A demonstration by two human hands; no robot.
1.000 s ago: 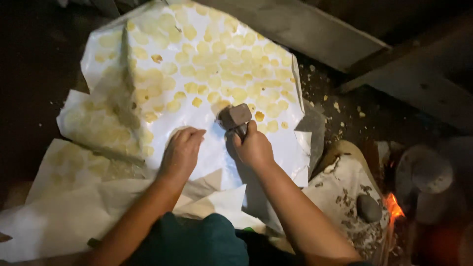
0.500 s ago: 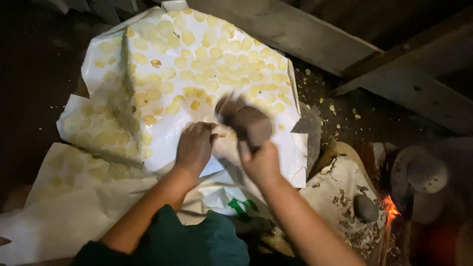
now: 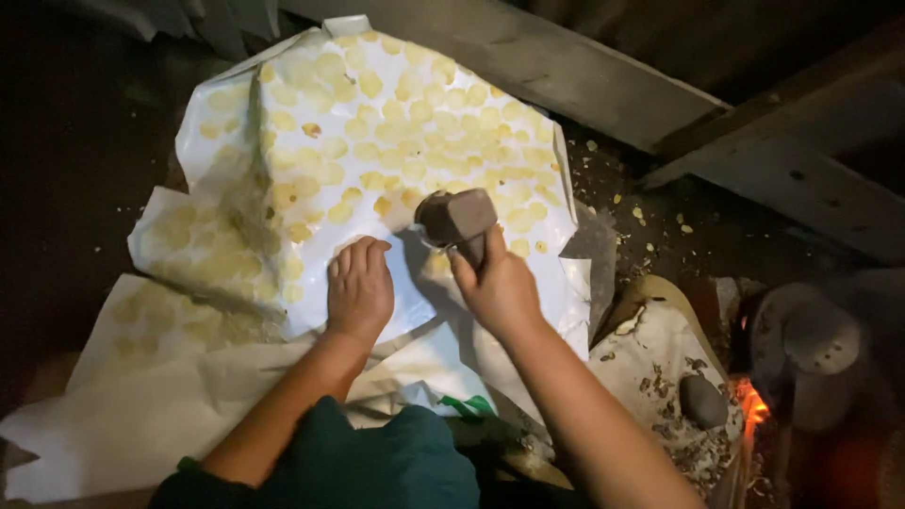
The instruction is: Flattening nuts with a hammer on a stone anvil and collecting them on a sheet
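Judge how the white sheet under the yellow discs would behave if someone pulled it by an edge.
The white sheet looks thin and floppy: it is creased and draped in folds. It would probably sag rather than lift flat, so the yellow discs could slide off. The left hand pressing on it probably keeps it from shifting.

Left hand (image 3: 359,288) lies flat, palm down, fingers together; right hand (image 3: 498,287) is raised, fingers curled in a grip.

Dim scene, white sheet (image 3: 377,141) lit from above (edges fall dark), fire (image 3: 751,403) glowing right, slightly soft.
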